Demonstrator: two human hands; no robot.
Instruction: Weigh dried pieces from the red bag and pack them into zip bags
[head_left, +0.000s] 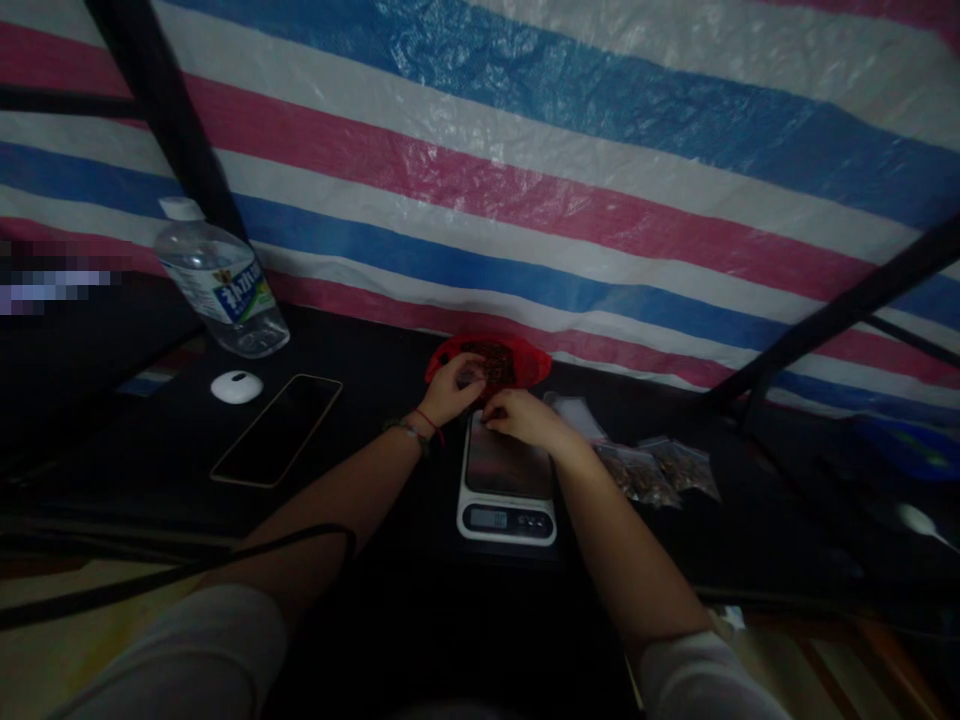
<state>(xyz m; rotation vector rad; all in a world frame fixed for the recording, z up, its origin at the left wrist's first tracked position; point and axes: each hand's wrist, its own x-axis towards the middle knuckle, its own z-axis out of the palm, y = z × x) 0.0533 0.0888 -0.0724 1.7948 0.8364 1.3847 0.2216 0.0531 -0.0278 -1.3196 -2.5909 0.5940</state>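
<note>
A red plastic bag lies open at the back of the black table with dark brown dried pieces inside. My left hand is at its front edge, fingers curled together. Close beside it, my right hand is over the far end of a white digital kitchen scale, fingers bent inward and pinched. What either hand holds is too dim and small to make out. The scale's plate shows below my right hand, and its display is lit.
Right of my right forearm lie small clear bags of brown pieces and a pale flat packet. On the left are a phone, a white mouse and a plastic bottle. A white spoon lies far right. Striped sheeting hangs behind.
</note>
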